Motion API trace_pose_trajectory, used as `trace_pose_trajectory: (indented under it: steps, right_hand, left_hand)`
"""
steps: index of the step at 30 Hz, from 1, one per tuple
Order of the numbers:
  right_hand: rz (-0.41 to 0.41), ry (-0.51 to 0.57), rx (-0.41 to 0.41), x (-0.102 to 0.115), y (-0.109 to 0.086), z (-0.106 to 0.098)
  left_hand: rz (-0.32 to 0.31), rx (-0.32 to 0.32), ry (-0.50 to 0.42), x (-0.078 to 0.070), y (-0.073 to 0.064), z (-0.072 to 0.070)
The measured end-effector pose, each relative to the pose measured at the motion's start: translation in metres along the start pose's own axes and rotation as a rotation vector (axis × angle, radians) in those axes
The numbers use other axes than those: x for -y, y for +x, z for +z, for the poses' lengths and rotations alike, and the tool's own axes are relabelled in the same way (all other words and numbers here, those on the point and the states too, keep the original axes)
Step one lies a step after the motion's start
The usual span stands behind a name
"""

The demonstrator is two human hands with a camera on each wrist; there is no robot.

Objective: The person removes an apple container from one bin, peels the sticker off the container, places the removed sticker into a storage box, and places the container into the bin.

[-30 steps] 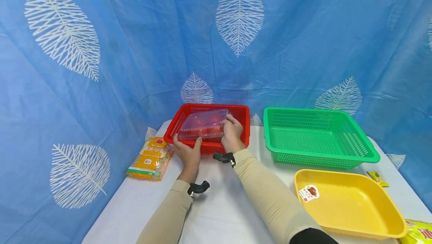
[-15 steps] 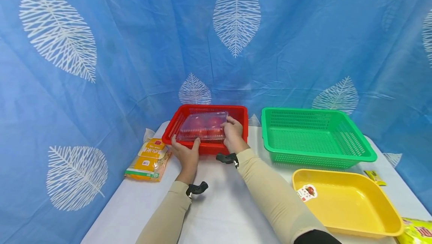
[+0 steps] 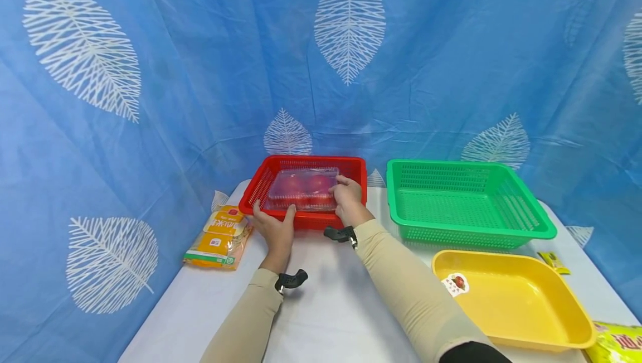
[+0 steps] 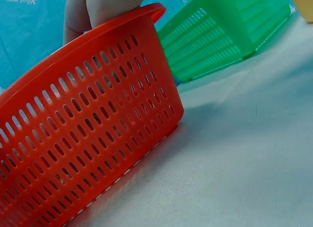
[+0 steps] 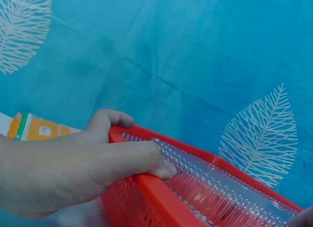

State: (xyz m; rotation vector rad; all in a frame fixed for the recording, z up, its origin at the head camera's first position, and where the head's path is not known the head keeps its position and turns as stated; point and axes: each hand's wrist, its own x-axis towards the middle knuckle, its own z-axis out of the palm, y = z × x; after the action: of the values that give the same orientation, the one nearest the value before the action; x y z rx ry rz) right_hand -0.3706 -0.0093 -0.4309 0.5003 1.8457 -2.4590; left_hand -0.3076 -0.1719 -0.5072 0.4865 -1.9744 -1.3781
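A clear plastic box of round red fruit [image 3: 304, 190] lies inside the red basket [image 3: 358, 170], close to its front wall. My left hand [image 3: 276, 229] holds the box's left front corner, the thumb reaching over the basket's front rim and a finger at the rim's left side. At the box's right end, my right hand [image 3: 347, 198] grips its edge, the other fingers hidden. In the right wrist view the left thumb [image 5: 159, 168] lies against the ridged side of the box. The basket's slotted front wall [image 4: 93, 124] fills much of the left wrist view.
To the right stands a green basket [image 3: 471, 229], with a yellow tray [image 3: 511, 301] in front. An orange and yellow food bag [image 3: 220, 237] lies left of the red basket. Small yellow packet [image 3: 553, 262] and yellow-green bag [image 3: 614, 343] are at the far right. Blue curtain [image 3: 426, 73] hangs behind.
Both hands have lowered the box of red fruit into the red basket; it was tilted with its right end higher and now lies flatter. The head view has shifted slightly.
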Motion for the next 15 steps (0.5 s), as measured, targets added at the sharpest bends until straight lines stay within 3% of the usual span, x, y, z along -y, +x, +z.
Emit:
trace_pose_trajectory:
  steps: [9, 15]
  right_hand:
    - [0.042, -0.057, -0.001, 0.0006, -0.0018, -0.0002]
    - [0.009, -0.071, -0.007, -0.0003, -0.0020, 0.0001]
  left_hand:
    - [0.006, -0.009, 0.000, -0.0005, 0.0015, 0.0007]
    - [0.006, -0.009, 0.009, 0.0000, 0.0018, 0.0014]
